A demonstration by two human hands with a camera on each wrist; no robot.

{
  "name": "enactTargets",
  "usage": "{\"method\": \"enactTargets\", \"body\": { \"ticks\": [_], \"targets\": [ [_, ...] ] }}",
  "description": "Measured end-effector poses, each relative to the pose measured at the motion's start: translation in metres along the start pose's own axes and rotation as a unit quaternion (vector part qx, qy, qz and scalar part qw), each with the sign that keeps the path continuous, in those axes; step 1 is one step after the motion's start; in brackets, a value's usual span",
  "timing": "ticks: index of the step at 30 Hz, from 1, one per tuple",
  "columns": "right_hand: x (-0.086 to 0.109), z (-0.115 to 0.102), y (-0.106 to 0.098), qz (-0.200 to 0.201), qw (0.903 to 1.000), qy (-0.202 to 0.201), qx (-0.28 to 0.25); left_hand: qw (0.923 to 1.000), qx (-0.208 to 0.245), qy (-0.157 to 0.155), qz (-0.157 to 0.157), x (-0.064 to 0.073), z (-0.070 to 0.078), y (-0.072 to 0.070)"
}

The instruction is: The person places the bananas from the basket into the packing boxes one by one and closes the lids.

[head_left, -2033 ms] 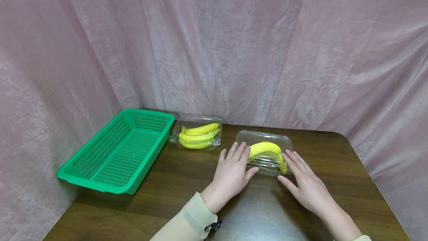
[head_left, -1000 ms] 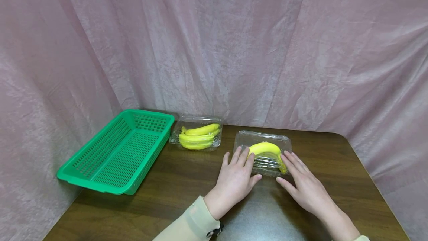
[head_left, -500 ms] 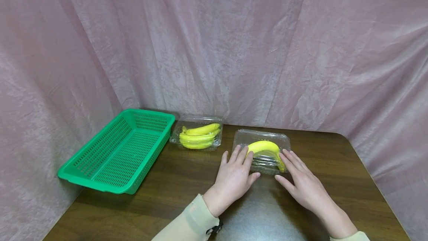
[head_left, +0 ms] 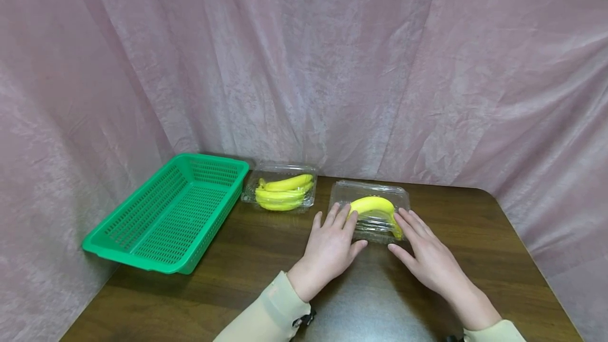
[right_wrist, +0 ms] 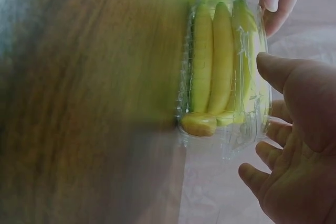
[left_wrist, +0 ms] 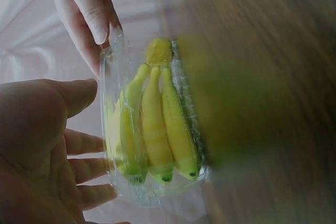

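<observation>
Both hands are at a clear plastic clamshell box (head_left: 342, 192) that lies on the table with a bunch of yellow bananas (head_left: 372, 204) inside. My left hand (head_left: 328, 251) touches the left part of its lid with straight, spread fingers. On the right side of the lid rest the straight fingers of my right hand (head_left: 434, 260). In the left wrist view the bananas (left_wrist: 155, 124) show through the box's front wall, greenish at the tips. Seen from the right wrist, the box's lid (right_wrist: 262, 93) lies under the fingertips. Part of the lid is hidden by the fingers.
A second clear box (head_left: 249, 191) with bananas (head_left: 283, 193) stands at the back, left of the first. Farther left sits a green slotted plastic basket (head_left: 187, 268). Pink curtains (head_left: 351, 67) hang behind the brown wooden table (head_left: 256, 249).
The box under the hands has shifted slightly to the left and away from me, and both hands have moved along with it. The basket and the second box stay where they were.
</observation>
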State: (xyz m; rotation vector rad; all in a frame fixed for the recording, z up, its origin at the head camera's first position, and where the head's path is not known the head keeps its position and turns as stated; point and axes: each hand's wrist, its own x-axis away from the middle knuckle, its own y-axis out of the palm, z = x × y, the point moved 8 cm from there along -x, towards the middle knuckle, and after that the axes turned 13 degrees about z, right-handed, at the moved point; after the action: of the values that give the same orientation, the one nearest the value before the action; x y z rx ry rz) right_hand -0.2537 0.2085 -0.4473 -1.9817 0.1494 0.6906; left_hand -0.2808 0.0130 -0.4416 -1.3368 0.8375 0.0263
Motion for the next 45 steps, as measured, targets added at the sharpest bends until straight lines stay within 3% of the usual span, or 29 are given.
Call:
{"method": "enactTargets", "body": {
  "ticks": [22, 45],
  "targets": [
    [-0.018, 0.005, 0.008, -0.008, 0.9999, -0.008, 0.007, 0.9999, -0.002, -0.008, -0.011, -0.01, -0.01, 0.007],
    [-0.037, 0.006, 0.023, -0.039, 0.9988, 0.013, -0.025, 0.9995, 0.003, -0.02, -0.026, -0.021, -0.029, 0.018]
  ]
}}
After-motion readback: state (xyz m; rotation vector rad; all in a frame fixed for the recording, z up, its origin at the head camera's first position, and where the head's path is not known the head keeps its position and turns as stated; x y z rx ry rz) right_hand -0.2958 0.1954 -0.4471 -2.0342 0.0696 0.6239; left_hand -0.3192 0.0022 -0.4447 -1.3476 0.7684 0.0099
